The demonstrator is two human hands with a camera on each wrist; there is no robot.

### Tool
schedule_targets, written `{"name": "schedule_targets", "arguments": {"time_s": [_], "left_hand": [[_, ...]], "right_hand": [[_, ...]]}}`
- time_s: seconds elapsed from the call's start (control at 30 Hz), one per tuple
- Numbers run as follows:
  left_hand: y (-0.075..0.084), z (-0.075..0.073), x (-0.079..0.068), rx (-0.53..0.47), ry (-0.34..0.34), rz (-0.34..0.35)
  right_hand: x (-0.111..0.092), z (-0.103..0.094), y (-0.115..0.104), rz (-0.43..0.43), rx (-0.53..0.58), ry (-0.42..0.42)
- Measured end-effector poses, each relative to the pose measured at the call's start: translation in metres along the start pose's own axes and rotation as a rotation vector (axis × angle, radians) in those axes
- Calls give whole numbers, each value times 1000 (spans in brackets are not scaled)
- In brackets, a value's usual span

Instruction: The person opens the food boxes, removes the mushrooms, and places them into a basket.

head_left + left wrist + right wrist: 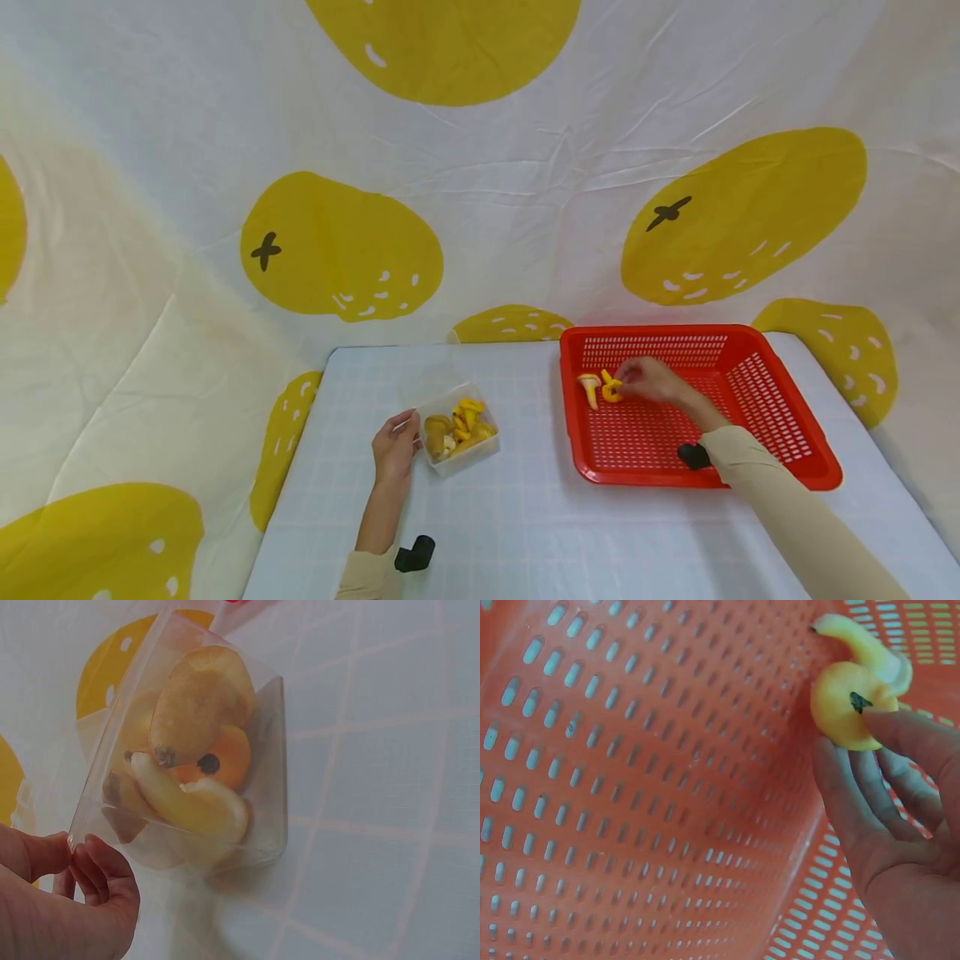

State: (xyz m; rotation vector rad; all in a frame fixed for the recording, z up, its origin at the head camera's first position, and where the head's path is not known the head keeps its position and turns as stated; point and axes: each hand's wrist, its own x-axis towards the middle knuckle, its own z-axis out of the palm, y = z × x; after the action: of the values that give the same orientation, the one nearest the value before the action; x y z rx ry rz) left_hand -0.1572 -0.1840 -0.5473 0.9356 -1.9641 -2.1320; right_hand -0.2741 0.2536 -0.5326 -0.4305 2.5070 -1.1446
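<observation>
My left hand [396, 446] pinches the rim of a clear plastic box [262, 847] between thumb and curled fingers, at the box's left side. Inside the box lie several toy-like mushrooms, among them a brown one [437, 435] and yellow ones [470, 412]. Over at the left end of a red perforated basket [637, 478], my right hand [651, 380] pinches a rounded yellow mushroom [840, 705] with a dark spot. Right behind it in the right wrist view is a pale-stemmed mushroom [862, 645]. Another mushroom with a pale cap [590, 390] lies at the basket's left wall.
A white table [517, 533] with a faint grid carries the box on the left and the basket on the right. The box's transparent lid [429, 379] seems to stand open behind it. A white cloth [510, 233] with large yellow fruit prints hangs behind the table.
</observation>
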Motion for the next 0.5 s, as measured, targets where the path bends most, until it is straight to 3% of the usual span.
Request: {"name": "schedule_targets", "arguments": {"time_s": [0.23,0.5], "left_hand": [[0,1,1,18,-1,-4],[1,1,-2,7,-5,-3]], "right_hand": [[1,4,0,-15,-20,-22],[-3,-2,-19,-50,-50,65]]}}
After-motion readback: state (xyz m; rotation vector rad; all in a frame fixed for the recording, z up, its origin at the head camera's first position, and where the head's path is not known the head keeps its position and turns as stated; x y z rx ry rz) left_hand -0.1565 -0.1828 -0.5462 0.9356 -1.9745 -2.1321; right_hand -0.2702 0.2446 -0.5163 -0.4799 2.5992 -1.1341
